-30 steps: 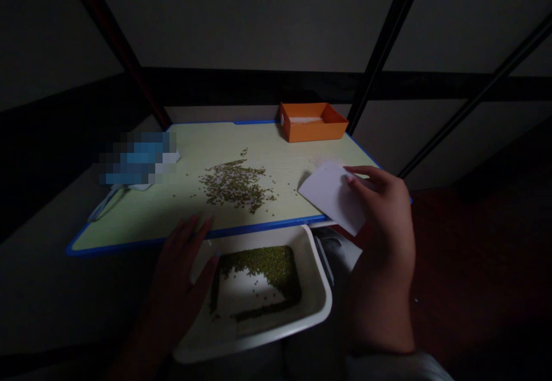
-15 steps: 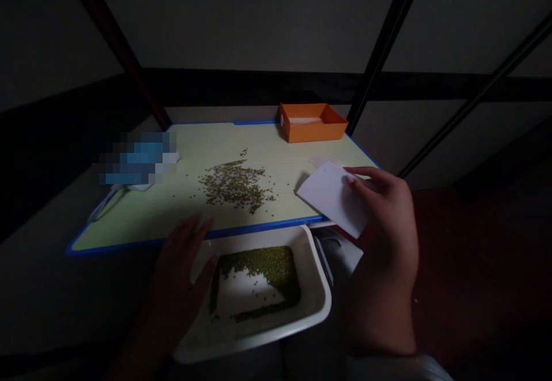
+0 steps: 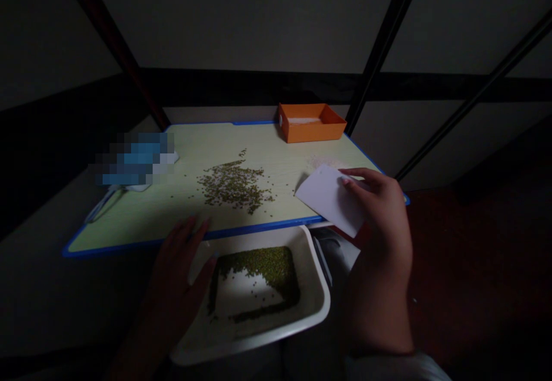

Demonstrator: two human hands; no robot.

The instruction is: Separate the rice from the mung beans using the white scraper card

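Observation:
Between thumb and fingers, my right hand grips a white card tilted over the front right of the table. My left hand lies with its fingers spread at the left side of a white plastic tub, its fingertips by the table's front edge. Small green beans, which look like mung beans, are heaped along the far and right sides inside the tub. More green beans lie scattered on the table, left of the card. Behind the card is a thin patch of pale grains.
The pale table has a blue rim. An orange box with pale grains inside stands at its back right. A blurred-out blue object with a cable lies on the left. Panelled walls rise behind.
The view has shifted very slightly. Both hands, the card and the beans stay almost in the same places.

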